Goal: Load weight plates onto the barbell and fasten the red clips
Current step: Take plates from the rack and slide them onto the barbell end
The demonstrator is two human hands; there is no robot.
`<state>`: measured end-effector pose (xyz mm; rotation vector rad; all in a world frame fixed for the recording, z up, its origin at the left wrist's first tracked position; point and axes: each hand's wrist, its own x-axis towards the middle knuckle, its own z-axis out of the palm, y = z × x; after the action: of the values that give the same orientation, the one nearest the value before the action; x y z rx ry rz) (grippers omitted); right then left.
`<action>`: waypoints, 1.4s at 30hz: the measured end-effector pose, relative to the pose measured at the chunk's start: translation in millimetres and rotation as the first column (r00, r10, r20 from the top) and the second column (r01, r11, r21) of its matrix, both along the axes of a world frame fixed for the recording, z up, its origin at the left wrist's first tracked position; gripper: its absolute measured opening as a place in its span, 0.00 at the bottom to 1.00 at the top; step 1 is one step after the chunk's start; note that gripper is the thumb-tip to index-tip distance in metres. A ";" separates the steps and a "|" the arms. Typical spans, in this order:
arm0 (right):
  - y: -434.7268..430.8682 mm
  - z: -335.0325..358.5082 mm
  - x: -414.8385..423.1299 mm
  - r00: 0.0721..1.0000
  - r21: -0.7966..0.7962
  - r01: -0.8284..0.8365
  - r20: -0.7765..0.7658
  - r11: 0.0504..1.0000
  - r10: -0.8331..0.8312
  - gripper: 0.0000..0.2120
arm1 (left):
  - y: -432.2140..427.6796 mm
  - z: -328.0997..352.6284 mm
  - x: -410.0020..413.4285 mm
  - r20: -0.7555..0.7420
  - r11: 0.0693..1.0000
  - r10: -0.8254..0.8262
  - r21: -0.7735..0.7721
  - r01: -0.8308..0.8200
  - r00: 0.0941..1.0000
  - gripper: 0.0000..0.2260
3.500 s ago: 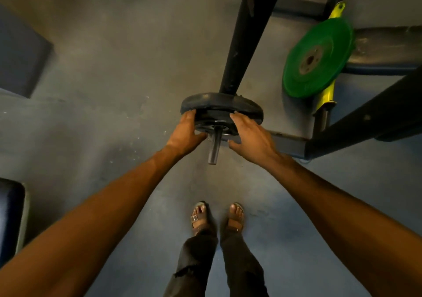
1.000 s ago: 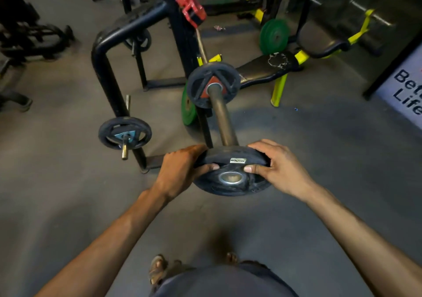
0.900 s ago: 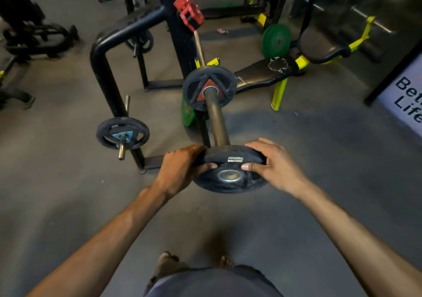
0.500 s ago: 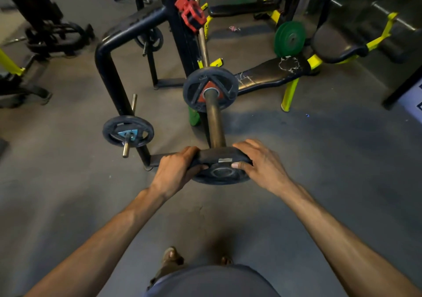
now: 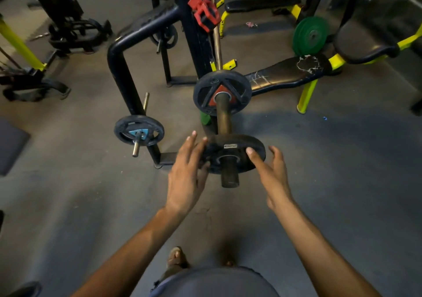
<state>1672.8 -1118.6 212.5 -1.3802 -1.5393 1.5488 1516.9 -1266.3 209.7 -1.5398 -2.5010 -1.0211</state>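
A small black weight plate (image 5: 235, 146) sits on the near end of the barbell sleeve (image 5: 224, 120), with the sleeve's tip (image 5: 229, 177) poking out toward me. Farther along the sleeve is a second black plate with a red triangle hub (image 5: 222, 92). My left hand (image 5: 186, 178) is at the near plate's left rim, fingers spread. My right hand (image 5: 271, 171) is at its right rim, one fingertip on the plate's face. Neither hand grips it. A red clip (image 5: 204, 13) hangs on the black rack upright (image 5: 194, 36).
A black plate with a blue hub (image 5: 139, 130) hangs on a peg of the curved black rack frame (image 5: 121, 68). Green plates (image 5: 311, 35) stand at a yellow-legged bench (image 5: 287, 72) to the right. More machines stand at the far left. My feet (image 5: 177, 258) are on grey floor.
The plate has slid farther onto the sleeve, so the sleeve's tip now sticks out. Both hands have loosened from gripping its rim to spread fingers.
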 end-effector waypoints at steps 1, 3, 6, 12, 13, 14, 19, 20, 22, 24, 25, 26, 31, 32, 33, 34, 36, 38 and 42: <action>-4.4 -3.0 -1.3 0.996 -0.131 -0.009 -0.092 0.991 -0.003 0.30 | -3.4 -6.3 7.4 -0.036 0.997 -0.062 -0.045 0.060 0.997 0.34; -6.2 -9.7 -10.6 0.986 -0.205 -0.007 -0.165 0.979 -0.028 0.28 | -2.7 -18.3 13.9 -0.054 0.986 -0.118 -0.121 0.111 0.992 0.41; -4.3 -12.5 -29.9 0.964 -0.219 0.091 -0.226 0.971 -0.142 0.28 | 6.1 -27.1 13.0 0.027 0.987 -0.118 -0.103 0.121 0.993 0.42; -0.8 -21.4 -44.2 0.912 -0.266 0.217 -0.287 0.939 -0.292 0.40 | 19.7 -37.7 1.1 -0.028 0.992 -0.109 -0.062 0.108 0.994 0.44; 1.1 -20.0 -47.0 0.903 -0.270 0.239 -0.291 0.933 -0.315 0.37 | 22.7 -38.9 -3.8 -0.053 0.992 -0.116 -0.063 0.113 0.992 0.45; 3.8 -17.1 -50.8 0.892 -0.272 0.260 -0.299 0.927 -0.338 0.35 | 26.1 -39.6 -9.3 -0.071 0.990 -0.127 -0.063 0.123 0.989 0.44; 27.1 0.1 -85.2 0.867 -0.278 0.304 -0.315 0.911 -0.385 0.33 | 51.5 -38.7 -49.7 -0.108 0.983 -0.170 -0.086 0.161 0.979 0.46; 31.1 1.2 -91.8 0.862 -0.284 0.311 -0.318 0.907 -0.395 0.34 | 56.4 -38.0 -58.2 -0.123 0.980 -0.182 -0.101 0.171 0.975 0.46; 36.3 0.9 -101.0 0.855 -0.278 0.334 -0.313 0.901 -0.414 0.33 | 64.3 -39.0 -74.6 -0.170 0.973 -0.217 -0.120 0.199 0.961 0.48; 41.7 -1.9 -108.3 0.857 -0.246 0.349 -0.306 0.904 -0.414 0.32 | 72.2 -41.0 -91.7 -0.241 0.964 -0.254 -0.142 0.225 0.937 0.49; 45.4 -3.0 -113.3 0.855 -0.231 0.355 -0.311 0.906 -0.414 0.32 | 77.7 -41.0 -100.8 -0.279 0.959 -0.271 -0.158 0.234 0.921 0.49; 50.3 -4.0 -119.5 0.851 -0.224 0.363 -0.317 0.905 -0.419 0.34 | 84.4 -40.1 -109.8 -0.306 0.955 -0.284 -0.173 0.241 0.909 0.49; 86.8 1.0 -156.3 0.831 -0.268 0.360 -0.343 0.894 -0.437 0.36 | 123.5 -24.3 -149.7 -0.354 0.937 -0.314 -0.265 0.227 0.881 0.45; 95.6 2.3 -163.1 0.831 -0.277 0.351 -0.347 0.894 -0.434 0.35 | 131.2 -20.0 -157.1 -0.355 0.928 -0.330 -0.292 0.231 0.875 0.43; 102.6 3.9 -167.5 0.833 -0.288 0.340 -0.351 0.895 -0.429 0.32 | 137.3 -16.1 -161.3 -0.356 0.919 -0.344 -0.316 0.234 0.869 0.41; 108.6 5.1 -171.1 0.832 -0.300 0.329 -0.355 0.895 -0.426 0.30 | 142.2 -12.1 -164.5 -0.353 0.911 -0.356 -0.337 0.237 0.865 0.40; 120.7 3.9 -179.8 0.826 -0.324 0.326 -0.360 0.888 -0.435 0.28 | 153.8 -6.0 -174.8 -0.352 0.902 -0.369 -0.361 0.239 0.860 0.38; 131.3 1.7 -186.7 0.821 -0.337 0.327 -0.361 0.883 -0.442 0.31 | 164.8 -1.9 -185.0 -0.380 0.901 -0.369 -0.370 0.226 0.848 0.39; 146.1 -4.2 -190.3 0.844 -0.330 0.286 -0.359 0.900 -0.400 0.35 | 175.1 1.4 -194.9 -0.395 0.891 -0.387 -0.391 0.229 0.833 0.42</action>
<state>1482.5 -972.5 208.3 -1.2660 -0.7933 1.7150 1321.9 -1091.2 211.1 -2.0429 -2.1895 -0.1831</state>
